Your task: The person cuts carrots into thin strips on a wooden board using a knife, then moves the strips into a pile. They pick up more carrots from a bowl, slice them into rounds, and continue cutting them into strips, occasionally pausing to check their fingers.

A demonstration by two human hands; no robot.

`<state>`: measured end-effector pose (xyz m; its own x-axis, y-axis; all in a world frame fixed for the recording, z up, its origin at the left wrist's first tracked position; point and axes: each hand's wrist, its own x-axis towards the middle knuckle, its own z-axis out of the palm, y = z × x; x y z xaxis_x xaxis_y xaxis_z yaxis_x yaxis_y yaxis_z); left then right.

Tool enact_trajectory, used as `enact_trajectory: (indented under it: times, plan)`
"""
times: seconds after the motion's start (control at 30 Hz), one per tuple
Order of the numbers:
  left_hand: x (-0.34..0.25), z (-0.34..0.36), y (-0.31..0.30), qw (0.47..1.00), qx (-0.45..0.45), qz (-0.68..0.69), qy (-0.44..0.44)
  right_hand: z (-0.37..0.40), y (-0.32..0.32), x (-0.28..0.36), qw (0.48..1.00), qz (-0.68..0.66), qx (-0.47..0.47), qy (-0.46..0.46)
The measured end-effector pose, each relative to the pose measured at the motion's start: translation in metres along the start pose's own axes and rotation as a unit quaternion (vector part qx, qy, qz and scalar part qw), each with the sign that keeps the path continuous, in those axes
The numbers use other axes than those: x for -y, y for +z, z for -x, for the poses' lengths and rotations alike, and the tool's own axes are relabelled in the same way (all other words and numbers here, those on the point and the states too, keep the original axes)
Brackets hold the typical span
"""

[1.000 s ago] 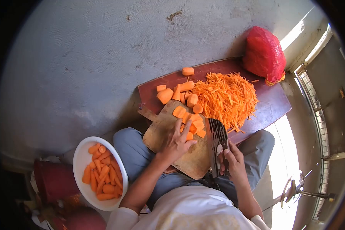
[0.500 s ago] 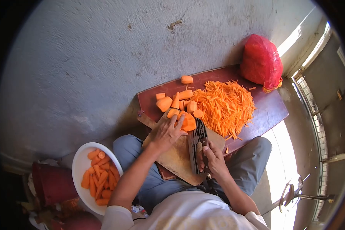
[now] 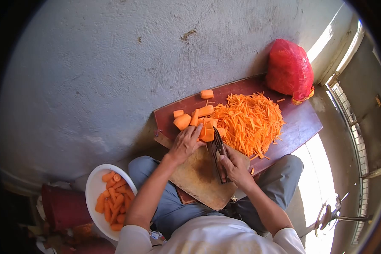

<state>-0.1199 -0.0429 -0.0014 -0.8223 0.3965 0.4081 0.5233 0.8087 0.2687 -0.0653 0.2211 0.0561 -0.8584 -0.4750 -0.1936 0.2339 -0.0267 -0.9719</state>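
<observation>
My right hand point(image 3: 235, 167) grips the dark handle of a wide-bladed knife point(image 3: 216, 144), which is turned nearly edge-on with its tip beside the carrot slices. My left hand point(image 3: 185, 144) holds down a stack of cut carrot slices point(image 3: 207, 134), its fingertips curled and partly hidden against them. Both hands work over a worn cutting board point(image 3: 199, 180) that rests across the lap. Carrot chunks point(image 3: 182, 122) lie just beyond the left hand. A large heap of carrot shreds point(image 3: 249, 122) lies to the right of the blade.
Under the shreds is a dark red low table point(image 3: 302, 116) against a grey wall point(image 3: 93, 76). On its far right corner sits a red mesh sack point(image 3: 288, 67). A white bowl point(image 3: 91, 194) of whole carrots stands at the left, near a dark red bucket point(image 3: 63, 207).
The knife has rotated from showing its broad face to nearly edge-on, and its handle has moved slightly. My left hand stays on the carrot slices. The whole view has shifted a little.
</observation>
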Motion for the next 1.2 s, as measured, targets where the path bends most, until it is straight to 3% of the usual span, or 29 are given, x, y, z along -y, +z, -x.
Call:
enact_trajectory:
  times: [0.1, 0.3, 0.43, 0.7, 0.9, 1.2]
  plan:
    - [-0.008, 0.001, -0.005, 0.998, 0.016, 0.037, -0.056, -0.001, -0.004, 0.0, 1.0, 0.002, -0.005, -0.006]
    - [-0.017, 0.003, -0.009, 0.997, 0.002, 0.045, -0.066, 0.001, -0.017, -0.012, 0.999, 0.004, -0.033, -0.007]
    - [-0.011, 0.001, -0.001, 0.999, 0.01, 0.011, -0.047, 0.0, -0.021, -0.02, 0.998, -0.011, -0.067, -0.002]
    - [0.01, -0.016, 0.008, 0.999, -0.019, -0.024, -0.013, -0.019, -0.012, -0.007, 0.999, -0.015, -0.047, 0.016]
    - [0.009, -0.024, 0.006, 0.998, 0.01, -0.043, -0.037, -0.009, -0.018, -0.008, 0.998, 0.006, -0.067, 0.01]
    - [-0.005, -0.022, -0.037, 0.986, 0.042, 0.089, -0.135, -0.003, -0.026, -0.016, 0.997, 0.015, -0.078, 0.013]
